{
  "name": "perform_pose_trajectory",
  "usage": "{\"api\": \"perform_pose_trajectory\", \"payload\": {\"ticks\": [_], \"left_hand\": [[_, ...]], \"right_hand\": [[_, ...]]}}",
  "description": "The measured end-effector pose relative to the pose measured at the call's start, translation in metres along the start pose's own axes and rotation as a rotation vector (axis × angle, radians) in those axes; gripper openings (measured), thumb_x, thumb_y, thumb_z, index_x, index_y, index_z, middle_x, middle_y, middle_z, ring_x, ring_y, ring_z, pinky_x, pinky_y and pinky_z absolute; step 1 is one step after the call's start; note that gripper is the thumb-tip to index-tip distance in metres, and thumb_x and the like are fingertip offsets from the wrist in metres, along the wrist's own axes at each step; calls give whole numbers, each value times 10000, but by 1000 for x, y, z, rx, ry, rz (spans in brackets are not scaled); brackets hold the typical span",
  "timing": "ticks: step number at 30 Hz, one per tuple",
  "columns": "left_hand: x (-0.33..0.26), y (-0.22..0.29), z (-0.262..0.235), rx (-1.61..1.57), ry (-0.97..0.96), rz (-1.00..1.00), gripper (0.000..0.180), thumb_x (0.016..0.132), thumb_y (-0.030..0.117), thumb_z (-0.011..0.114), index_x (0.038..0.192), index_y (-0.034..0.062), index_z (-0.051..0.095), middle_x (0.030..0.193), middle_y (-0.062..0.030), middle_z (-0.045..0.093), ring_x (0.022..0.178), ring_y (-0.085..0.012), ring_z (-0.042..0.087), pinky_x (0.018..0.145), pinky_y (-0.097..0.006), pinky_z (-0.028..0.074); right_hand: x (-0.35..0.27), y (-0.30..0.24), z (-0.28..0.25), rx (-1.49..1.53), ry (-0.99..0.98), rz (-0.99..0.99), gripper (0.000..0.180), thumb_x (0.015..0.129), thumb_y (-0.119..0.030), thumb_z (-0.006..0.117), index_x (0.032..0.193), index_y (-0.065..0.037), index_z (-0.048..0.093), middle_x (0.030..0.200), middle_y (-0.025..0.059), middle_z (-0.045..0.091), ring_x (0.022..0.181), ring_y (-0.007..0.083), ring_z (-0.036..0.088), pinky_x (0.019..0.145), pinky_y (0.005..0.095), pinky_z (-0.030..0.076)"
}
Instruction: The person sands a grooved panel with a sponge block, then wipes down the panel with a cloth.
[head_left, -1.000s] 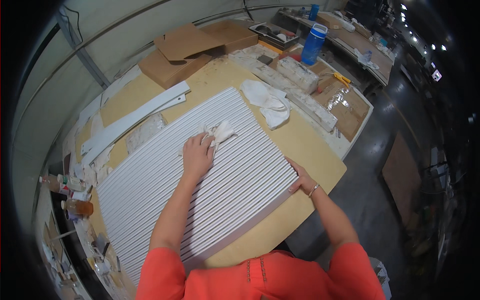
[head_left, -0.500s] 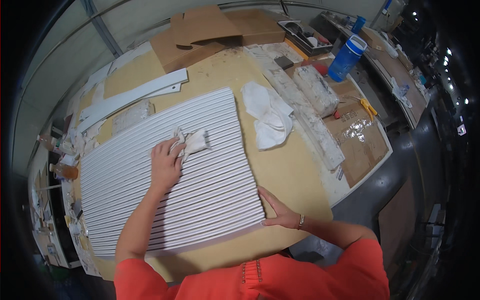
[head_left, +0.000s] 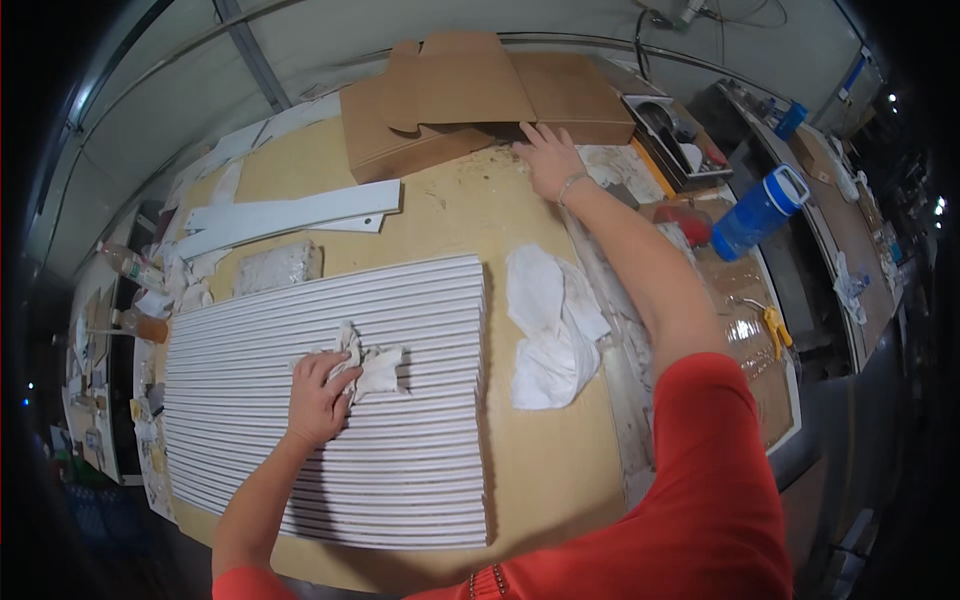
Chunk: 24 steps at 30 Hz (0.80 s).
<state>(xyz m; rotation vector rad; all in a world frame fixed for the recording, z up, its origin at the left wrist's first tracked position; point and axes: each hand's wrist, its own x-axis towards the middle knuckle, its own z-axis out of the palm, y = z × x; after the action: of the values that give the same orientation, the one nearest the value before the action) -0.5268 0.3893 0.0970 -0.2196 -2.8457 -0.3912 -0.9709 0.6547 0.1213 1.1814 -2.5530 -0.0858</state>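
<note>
A white ribbed panel point(head_left: 420, 460) lies flat on the table before me. My left hand point(head_left: 320, 400) rests on the panel, fingers curled round a crumpled off-white rag point(head_left: 378, 372). Stretched far forward, my right hand point(head_left: 550, 165) has its fingers apart at the lower edge of an opened brown cardboard box point(head_left: 460, 85). Whether the fingertips touch the cardboard, I cannot tell; nothing shows in that hand. A larger white cloth point(head_left: 555, 330) lies to the right of the panel.
White strips point(head_left: 300, 212) and a plastic-wrapped block point(head_left: 275, 268) lie beyond the panel. On the right stand a blue bottle point(head_left: 755, 220), a tool with a yellow handle point(head_left: 777, 330) and a tray of items point(head_left: 680, 140). Bottles point(head_left: 140, 325) line the left edge.
My right hand has left the panel's near right corner and reached forward to the cardboard box. My left hand remains on the rag. The view has tilted towards the far side.
</note>
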Motion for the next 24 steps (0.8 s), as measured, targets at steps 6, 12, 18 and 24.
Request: {"api": "perform_pose_trajectory", "payload": {"ticks": [6, 12, 18, 24], "left_hand": [[-2, -4, -2, -11, -25, -29, 432, 654, 104, 594, 1074, 160, 672, 1204, -83, 551, 1116, -326, 490, 980, -519, 370], [1, -4, -4, 19, -39, -58, 437, 630, 98, 584, 1052, 160, 678, 1200, -79, 551, 1105, -322, 495, 998, -554, 359], [1, -4, -2, 24, -56, -61, 429, 626, 114, 582, 1042, 152, 680, 1200, -86, 553, 1100, -337, 494, 989, -559, 361], [4, -4, -1, 13, -46, -54, 433, 623, 113, 573, 1042, 144, 677, 1191, -96, 556, 1084, -357, 498, 976, -561, 370]], "right_hand": [[85, -22, 55, -51, -9, 151, 443, 853, -234, 559, 1279, -116, 579, 1516, 95, 341, 1407, 259, 294, 1134, 568, 215], [116, -22, 54, 153, -67, 268, 453, 825, -212, 618, 1259, -82, 612, 1462, 91, 402, 1361, 254, 361, 1137, 545, 242], [114, 1, 50, 523, 128, 408, 431, 787, -323, 690, 1130, -62, 691, 1270, 109, 574, 1211, 301, 517, 1088, 488, 342], [95, 77, 64, 1072, 499, 659, 515, 778, -298, 720, 1173, 27, 651, 1255, 156, 615, 1139, 330, 590, 990, 334, 434]]}}
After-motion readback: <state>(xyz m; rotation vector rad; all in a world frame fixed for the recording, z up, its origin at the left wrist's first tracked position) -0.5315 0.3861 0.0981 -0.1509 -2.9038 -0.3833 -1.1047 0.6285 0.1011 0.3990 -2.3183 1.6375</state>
